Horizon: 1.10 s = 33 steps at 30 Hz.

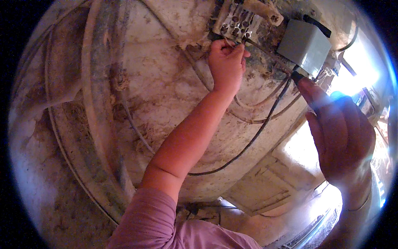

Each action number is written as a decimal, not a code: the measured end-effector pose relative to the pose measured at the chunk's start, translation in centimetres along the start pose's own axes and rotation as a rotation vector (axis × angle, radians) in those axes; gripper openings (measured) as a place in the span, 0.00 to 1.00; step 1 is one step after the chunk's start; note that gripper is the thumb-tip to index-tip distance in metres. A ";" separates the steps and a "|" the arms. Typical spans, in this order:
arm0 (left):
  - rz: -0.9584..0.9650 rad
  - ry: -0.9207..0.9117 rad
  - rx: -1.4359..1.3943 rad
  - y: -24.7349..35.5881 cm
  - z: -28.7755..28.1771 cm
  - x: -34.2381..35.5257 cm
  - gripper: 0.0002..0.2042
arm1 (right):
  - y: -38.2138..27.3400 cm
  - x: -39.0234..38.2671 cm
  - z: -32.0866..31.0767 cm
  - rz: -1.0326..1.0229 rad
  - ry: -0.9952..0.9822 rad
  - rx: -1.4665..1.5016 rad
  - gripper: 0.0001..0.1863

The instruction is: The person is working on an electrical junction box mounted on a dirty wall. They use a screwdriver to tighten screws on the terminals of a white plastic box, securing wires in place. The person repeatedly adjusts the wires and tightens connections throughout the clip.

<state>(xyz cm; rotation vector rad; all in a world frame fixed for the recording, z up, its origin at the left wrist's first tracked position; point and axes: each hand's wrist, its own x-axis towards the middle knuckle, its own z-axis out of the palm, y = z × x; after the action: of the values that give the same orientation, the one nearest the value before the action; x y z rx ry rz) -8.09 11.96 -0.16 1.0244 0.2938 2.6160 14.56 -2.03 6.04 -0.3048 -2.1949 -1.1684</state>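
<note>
My left hand [226, 68] reaches up to a dirty terminal block [238, 23] at top centre, its fingers pinched on a thin wire [230, 42] at the block's lower edge. My right hand [340, 133], at the right, grips a screwdriver [297, 76] by its dark handle, the long shaft angled up-left to the terminals beside my left fingertips. A grey box [306, 47] is mounted just right of the block, above my right fingers. A black cable [261, 130] hangs below the box in a wide loop, with brownish cables looping behind it.
The stained wall [149, 83] carries several cables and vertical runs on the left. A panelled board [257, 178] is at the lower right. Bright light glares along the right side, near a short dark bar [348, 66].
</note>
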 end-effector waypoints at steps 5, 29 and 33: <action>0.001 0.015 0.001 0.0 0.0 0.0 0.07 | 0.8 2.4 -0.1 0.748 -0.031 0.509 0.06; -0.044 -0.020 -0.041 0.2 0.0 -0.1 0.09 | 1.8 2.6 -1.4 0.293 -0.161 0.128 0.13; -0.012 -0.019 -0.018 0.0 -0.1 0.2 0.09 | 3.0 3.8 -1.7 0.858 -0.222 0.683 0.14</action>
<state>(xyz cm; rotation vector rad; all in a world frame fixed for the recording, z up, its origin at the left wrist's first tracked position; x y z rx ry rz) -8.27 12.06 -0.11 1.0380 0.2708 2.5917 13.72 -1.98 11.02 -0.9681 -2.1163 0.0849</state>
